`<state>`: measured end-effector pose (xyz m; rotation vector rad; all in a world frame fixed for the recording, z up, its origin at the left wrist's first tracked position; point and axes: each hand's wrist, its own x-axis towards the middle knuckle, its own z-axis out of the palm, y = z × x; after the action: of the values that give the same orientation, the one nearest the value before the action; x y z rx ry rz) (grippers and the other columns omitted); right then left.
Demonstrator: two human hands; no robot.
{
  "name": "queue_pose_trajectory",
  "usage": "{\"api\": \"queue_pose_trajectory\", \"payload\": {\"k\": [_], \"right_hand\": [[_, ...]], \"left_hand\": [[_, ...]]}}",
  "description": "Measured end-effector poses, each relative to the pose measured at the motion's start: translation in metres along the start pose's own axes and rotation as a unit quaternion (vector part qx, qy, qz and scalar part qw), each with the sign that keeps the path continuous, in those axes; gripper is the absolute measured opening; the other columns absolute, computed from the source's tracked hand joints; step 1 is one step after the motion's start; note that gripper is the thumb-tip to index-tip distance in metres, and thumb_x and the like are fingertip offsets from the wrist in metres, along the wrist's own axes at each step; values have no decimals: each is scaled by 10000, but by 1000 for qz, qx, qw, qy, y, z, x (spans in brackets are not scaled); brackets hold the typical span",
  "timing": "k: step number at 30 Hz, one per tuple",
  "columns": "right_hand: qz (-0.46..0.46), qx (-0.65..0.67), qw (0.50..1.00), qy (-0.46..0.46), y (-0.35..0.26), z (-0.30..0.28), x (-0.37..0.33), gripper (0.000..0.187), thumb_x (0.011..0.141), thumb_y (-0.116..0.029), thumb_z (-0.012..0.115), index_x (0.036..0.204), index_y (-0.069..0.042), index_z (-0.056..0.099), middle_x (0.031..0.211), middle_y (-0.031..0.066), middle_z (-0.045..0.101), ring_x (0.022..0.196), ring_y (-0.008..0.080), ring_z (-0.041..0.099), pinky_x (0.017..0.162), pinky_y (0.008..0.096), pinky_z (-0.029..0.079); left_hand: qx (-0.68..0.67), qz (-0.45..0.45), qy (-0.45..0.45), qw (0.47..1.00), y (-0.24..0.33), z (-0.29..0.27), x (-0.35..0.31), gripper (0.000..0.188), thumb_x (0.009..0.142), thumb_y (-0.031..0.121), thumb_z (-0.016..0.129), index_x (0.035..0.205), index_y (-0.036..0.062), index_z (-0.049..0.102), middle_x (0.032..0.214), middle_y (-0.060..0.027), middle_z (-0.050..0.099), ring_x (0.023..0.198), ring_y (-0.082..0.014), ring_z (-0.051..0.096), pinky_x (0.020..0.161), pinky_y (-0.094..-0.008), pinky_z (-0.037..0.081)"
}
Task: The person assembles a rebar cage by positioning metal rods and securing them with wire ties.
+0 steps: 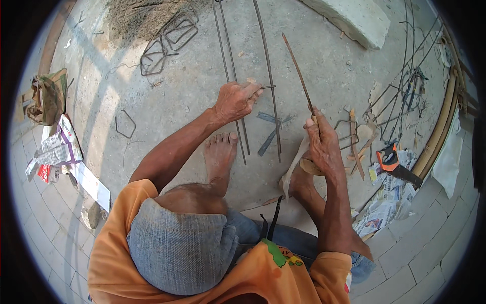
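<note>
My left hand (235, 100) is closed around long steel rods (270, 76) that lie on the concrete floor, with a short wire end sticking out past its fingers. My right hand (321, 144) grips a thin rusty metal rod (297, 71) by a pale handle, its tip pointing up and away to the left. The two hands are about a hand's width apart. My bare feet (220, 154) rest on the floor just below them, one under each hand. A bent steel stirrup (346, 133) lies right of my right hand.
Several bent stirrups (169, 38) lie at the back left, one more (125, 124) at the left. A concrete block (357, 17) sits at the top right. Tangled wire (405, 86), bamboo poles (443, 121), an orange-handled saw (392, 159) and newspaper (387, 200) fill the right. Bags (48, 96) lie left.
</note>
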<state>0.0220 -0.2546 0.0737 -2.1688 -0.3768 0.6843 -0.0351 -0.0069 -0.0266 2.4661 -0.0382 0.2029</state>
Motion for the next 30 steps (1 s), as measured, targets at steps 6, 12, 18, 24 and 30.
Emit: {"api": "queue_pose_trajectory", "payload": {"k": [6,12,18,24,30], "right_hand": [[94,25,995,-21,-20,15,-10,258,1003,-181,466,1177,8,464,897,257,616,834,465,599,751,477,447],[5,-176,984,-27,-15,43,-27,170,995,-197,468,1025,-40,527,893,191,628,764,429,559,796,528,399],[61,-196,977,-58,-40,59,-17,177,983,-207,481,1034,-45,532,951,190,647,851,478,553,912,593,317],[92,-139,985,-41,-22,81,-10,164,986,-167,474,1012,-7,501,903,246,615,792,492,576,764,553,446],[25,-191,981,5,-20,89,-10,121,930,-119,533,948,1,522,817,227,618,732,389,635,686,452,503]], "left_hand": [[2,35,13,999,-4,-13,-14,137,875,129,643,985,50,660,722,-107,659,585,-290,626,518,-379,480],[34,64,-12,997,-17,-1,-17,163,840,108,669,994,58,655,761,-100,674,561,-266,618,504,-366,475],[36,80,8,996,-17,-5,-18,199,768,62,714,958,58,654,732,-70,664,549,-222,608,485,-340,448],[32,87,8,996,-22,-3,-18,181,763,57,715,933,66,652,739,-63,666,539,-215,599,491,-320,441],[29,81,15,996,-21,-2,-20,176,769,76,715,932,63,649,703,-61,642,519,-221,582,481,-332,437]]}}
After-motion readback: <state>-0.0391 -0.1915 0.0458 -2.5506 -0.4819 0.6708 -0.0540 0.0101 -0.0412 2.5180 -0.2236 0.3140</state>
